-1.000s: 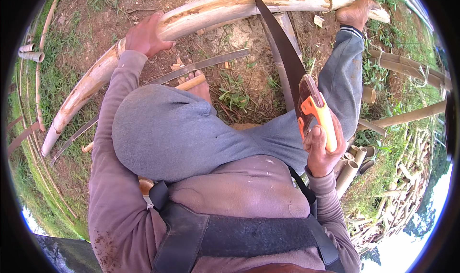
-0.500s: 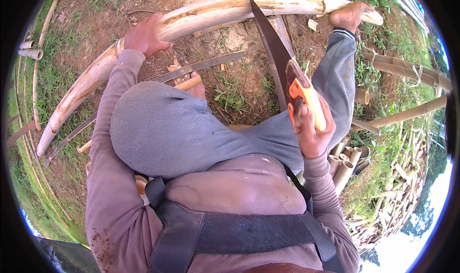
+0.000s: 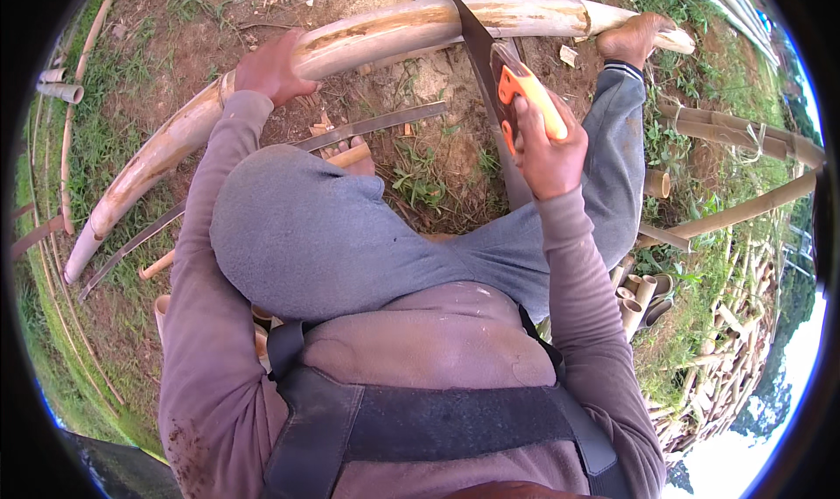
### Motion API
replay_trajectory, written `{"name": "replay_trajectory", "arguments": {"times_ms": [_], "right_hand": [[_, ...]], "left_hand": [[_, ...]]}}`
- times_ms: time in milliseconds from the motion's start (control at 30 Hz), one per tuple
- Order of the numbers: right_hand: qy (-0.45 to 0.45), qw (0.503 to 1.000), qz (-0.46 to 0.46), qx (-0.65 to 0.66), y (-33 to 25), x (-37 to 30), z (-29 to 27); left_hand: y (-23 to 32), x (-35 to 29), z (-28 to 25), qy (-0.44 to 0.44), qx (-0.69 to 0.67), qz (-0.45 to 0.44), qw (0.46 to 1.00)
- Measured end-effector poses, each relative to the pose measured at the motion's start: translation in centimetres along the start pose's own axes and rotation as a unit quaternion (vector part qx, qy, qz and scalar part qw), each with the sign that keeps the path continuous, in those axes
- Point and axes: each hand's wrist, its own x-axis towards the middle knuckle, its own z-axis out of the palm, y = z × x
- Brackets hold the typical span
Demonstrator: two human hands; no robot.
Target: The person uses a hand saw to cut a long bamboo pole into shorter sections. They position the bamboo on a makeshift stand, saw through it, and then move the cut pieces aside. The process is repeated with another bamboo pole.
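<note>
A thick pale bamboo pole (image 3: 381,39) runs across the far side and bends toward the lower left in the fisheye picture. My left hand (image 3: 273,68) is wrapped over it, left of the middle. In my right hand (image 3: 553,144) is a hand saw (image 3: 477,44), gripped by its orange handle. Its dark blade lies across the pole and reaches past the far side. My bare right foot (image 3: 632,39) rests on the pole near its right end. Whether the blade has cut into the bamboo, I cannot tell.
A flat strip (image 3: 385,124) lies beside my other foot (image 3: 360,162). Short bamboo pieces (image 3: 637,302) are bunched to the right, with a large heap of cut bamboo (image 3: 717,359) beyond. Several tied poles (image 3: 744,136) lie at the right. A grey beam (image 3: 516,171) runs beneath the pole.
My right hand has pushed the saw forward, away from my body, so the handle is now nearer the pole. My left hand and foot remain on the bamboo.
</note>
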Motion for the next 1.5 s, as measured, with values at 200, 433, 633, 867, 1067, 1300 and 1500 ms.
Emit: {"name": "replay_trajectory", "arguments": {"times_ms": [200, 433, 633, 867, 1067, 1300, 1500], "right_hand": [[0.013, 0.999, 0.043, 0.004, -1.5, -9.3, -4.8], [0.006, 1.0, 0.021, 0.014, 0.7, 8.8, 4.8], [0.009, 0.999, 0.021, -0.039, 1.1, -6.6, -3.6], [0.006, 1.0, -0.023, -0.016, 2.7, 0.1, 0.6], [0.035, 0.999, -0.027, -0.03, 3.4, 7.0, 4.7], [0.007, 0.998, -0.02, -0.056, -1.0, -10.4, -5.9], [-0.002, 0.998, 0.033, 0.047, 2.1, 5.1, 3.1]], "left_hand": [[0.3, -0.1, 0.9, 0.041, 0.006, 0.025, 0.999], [1.3, 0.6, -0.2, 0.031, -0.001, 0.021, 0.999], [-1.5, 0.2, 2.4, 0.074, 0.026, 0.035, 0.996], [0.3, 0.1, 1.7, 0.042, 0.028, 0.032, 0.998], [1.2, 0.3, -0.2, 0.02, 0.0, 0.009, 1.0], [-0.8, 0.1, 1.9, 0.072, 0.002, 0.037, 0.997], [1.4, 0.6, 0.7, 0.029, 0.01, 0.021, 0.999]]}}
